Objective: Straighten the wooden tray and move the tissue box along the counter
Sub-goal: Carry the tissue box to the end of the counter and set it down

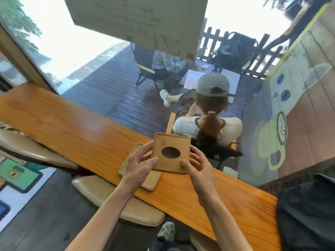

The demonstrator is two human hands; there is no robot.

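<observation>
Both hands, left hand [140,163] and right hand [196,166], clamp the tissue box [171,153] by its sides above the wooden tray [145,180] at the counter [81,134] near edge; loose grip risks dropping it onto the tray, knocking that askew.

The counter [76,127] was orange-toned wood with a glossy varnish, its grain running lengthwise and catching a pale sheen. The tissue box [171,153] was lighter, matt wood, smooth, with a clean oval cut in its top. At its seven o'clock, the tray [151,182] looked like the same pale matt wood. The stool seats [101,194] at six o'clock appeared to be beige leather-like padding with a faint shine. The deck [116,75] beyond the glass, at twelve o'clock, was dark ribbed planking.
</observation>
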